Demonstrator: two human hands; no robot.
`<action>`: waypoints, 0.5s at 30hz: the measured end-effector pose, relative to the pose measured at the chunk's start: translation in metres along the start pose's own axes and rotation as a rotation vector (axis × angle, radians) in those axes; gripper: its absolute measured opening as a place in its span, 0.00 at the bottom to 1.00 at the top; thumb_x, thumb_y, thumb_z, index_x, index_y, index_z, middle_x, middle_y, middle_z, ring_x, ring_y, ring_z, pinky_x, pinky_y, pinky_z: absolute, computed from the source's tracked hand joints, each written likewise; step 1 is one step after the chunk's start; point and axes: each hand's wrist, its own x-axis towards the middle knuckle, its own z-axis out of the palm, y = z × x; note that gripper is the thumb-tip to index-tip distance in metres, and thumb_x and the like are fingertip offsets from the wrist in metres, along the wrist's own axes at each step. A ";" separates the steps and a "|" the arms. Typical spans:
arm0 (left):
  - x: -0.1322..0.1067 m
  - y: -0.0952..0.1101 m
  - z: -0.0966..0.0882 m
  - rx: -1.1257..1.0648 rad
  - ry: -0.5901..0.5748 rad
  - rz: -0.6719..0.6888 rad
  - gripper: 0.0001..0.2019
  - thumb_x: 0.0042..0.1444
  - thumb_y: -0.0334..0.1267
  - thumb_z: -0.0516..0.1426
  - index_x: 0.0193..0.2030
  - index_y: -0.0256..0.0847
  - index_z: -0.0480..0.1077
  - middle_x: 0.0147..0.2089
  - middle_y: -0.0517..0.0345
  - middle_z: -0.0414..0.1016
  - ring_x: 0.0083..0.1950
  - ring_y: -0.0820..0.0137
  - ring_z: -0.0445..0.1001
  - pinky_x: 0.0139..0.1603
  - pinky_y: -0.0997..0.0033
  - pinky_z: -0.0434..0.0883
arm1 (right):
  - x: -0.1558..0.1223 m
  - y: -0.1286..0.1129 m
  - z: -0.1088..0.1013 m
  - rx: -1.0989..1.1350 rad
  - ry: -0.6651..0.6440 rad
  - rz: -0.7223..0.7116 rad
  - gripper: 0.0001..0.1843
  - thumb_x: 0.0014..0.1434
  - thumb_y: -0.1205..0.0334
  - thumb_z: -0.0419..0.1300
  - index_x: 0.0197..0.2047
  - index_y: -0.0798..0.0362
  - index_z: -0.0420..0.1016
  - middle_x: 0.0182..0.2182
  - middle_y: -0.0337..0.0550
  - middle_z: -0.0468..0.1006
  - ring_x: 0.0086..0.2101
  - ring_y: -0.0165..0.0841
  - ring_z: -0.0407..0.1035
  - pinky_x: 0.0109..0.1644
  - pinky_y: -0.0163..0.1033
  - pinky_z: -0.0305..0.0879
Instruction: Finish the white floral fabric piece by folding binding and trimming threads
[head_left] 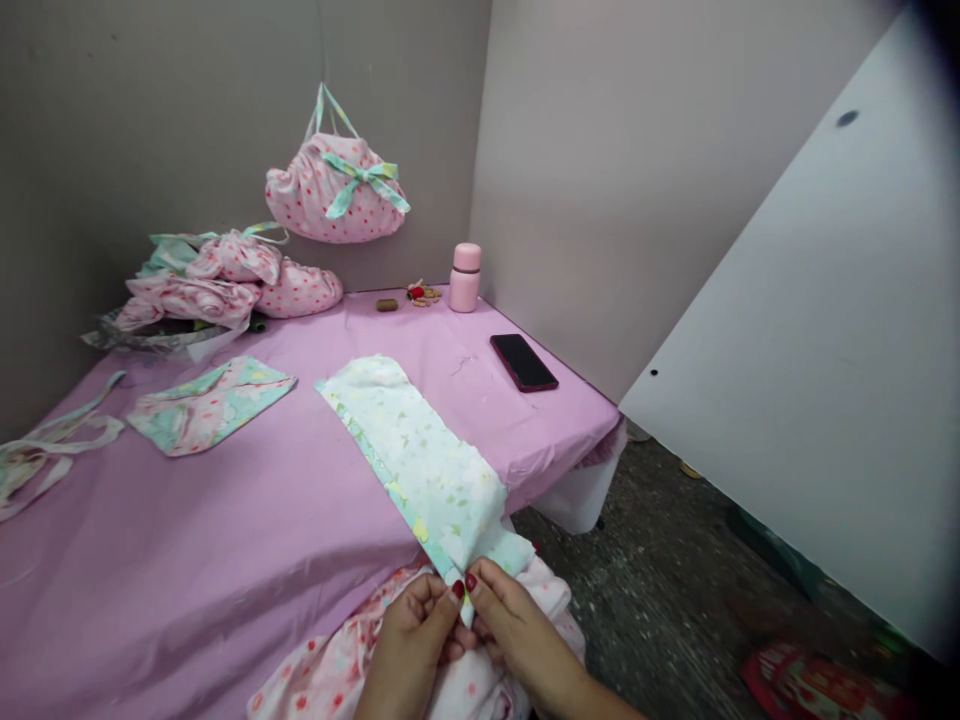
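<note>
A long strip of pale green floral fabric [420, 450] lies from the middle of the table down to its front edge, with a folded band along its left side. At its near end my left hand [420, 630] pinches the folded edge between thumb and fingers. Close beside it, almost touching, my right hand [510, 620] pinches the same edge. Both thumbs press on top, and some fingers are hidden beneath the cloth. Pink dotted fabric [337, 660] is bunched under and around both hands.
Pink cloth covers the table [187, 530]. On it are a black phone [523, 362], a pink bottle [465, 280], a patterned fabric piece [214, 405], white straps [52, 450] and a pile of dotted bags [225, 280]. A dotted bag with a bow [337, 190] hangs on the wall.
</note>
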 end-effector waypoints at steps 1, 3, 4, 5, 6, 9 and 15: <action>0.000 0.000 0.000 0.001 0.000 0.000 0.19 0.36 0.51 0.66 0.21 0.37 0.66 0.15 0.62 0.72 0.17 0.77 0.65 0.20 0.79 0.58 | 0.000 0.000 0.000 0.002 0.000 0.002 0.19 0.58 0.44 0.51 0.29 0.52 0.59 0.19 0.30 0.57 0.19 0.24 0.47 0.21 0.30 0.44; 0.000 -0.001 -0.001 0.004 -0.002 0.001 0.19 0.37 0.51 0.65 0.22 0.37 0.67 0.16 0.61 0.72 0.18 0.76 0.66 0.20 0.79 0.58 | 0.001 0.001 0.000 0.006 0.001 0.005 0.19 0.58 0.45 0.51 0.29 0.52 0.59 0.18 0.30 0.57 0.18 0.24 0.46 0.21 0.30 0.44; 0.000 -0.001 -0.001 0.004 -0.004 0.002 0.19 0.37 0.51 0.65 0.22 0.37 0.67 0.16 0.61 0.73 0.18 0.76 0.66 0.20 0.79 0.58 | 0.001 0.001 0.000 0.009 0.004 0.007 0.18 0.58 0.45 0.51 0.29 0.52 0.59 0.18 0.30 0.57 0.18 0.24 0.46 0.22 0.30 0.44; 0.000 -0.001 -0.002 0.005 -0.006 0.002 0.19 0.37 0.51 0.65 0.22 0.37 0.67 0.17 0.61 0.73 0.18 0.76 0.66 0.21 0.79 0.58 | 0.001 0.001 0.000 0.011 0.006 0.009 0.18 0.58 0.46 0.51 0.28 0.52 0.58 0.18 0.30 0.57 0.18 0.24 0.46 0.22 0.30 0.44; 0.000 -0.002 -0.002 0.006 -0.008 0.001 0.19 0.37 0.51 0.65 0.22 0.37 0.67 0.16 0.61 0.72 0.18 0.76 0.66 0.21 0.78 0.58 | 0.002 0.001 0.000 0.011 0.010 0.008 0.18 0.58 0.46 0.51 0.28 0.52 0.58 0.18 0.30 0.56 0.19 0.24 0.46 0.22 0.30 0.44; 0.000 -0.003 -0.003 0.008 0.000 0.003 0.19 0.37 0.51 0.65 0.21 0.37 0.67 0.16 0.62 0.72 0.18 0.76 0.65 0.21 0.78 0.58 | 0.002 -0.001 0.000 -0.010 0.014 -0.007 0.18 0.58 0.47 0.51 0.27 0.52 0.57 0.19 0.31 0.56 0.20 0.25 0.47 0.23 0.30 0.45; 0.002 -0.006 -0.005 0.002 0.008 -0.001 0.20 0.37 0.52 0.65 0.21 0.38 0.65 0.15 0.64 0.71 0.17 0.77 0.64 0.20 0.79 0.58 | 0.002 -0.003 -0.002 -0.097 -0.006 -0.056 0.19 0.59 0.45 0.49 0.27 0.52 0.57 0.21 0.32 0.55 0.23 0.27 0.49 0.26 0.31 0.48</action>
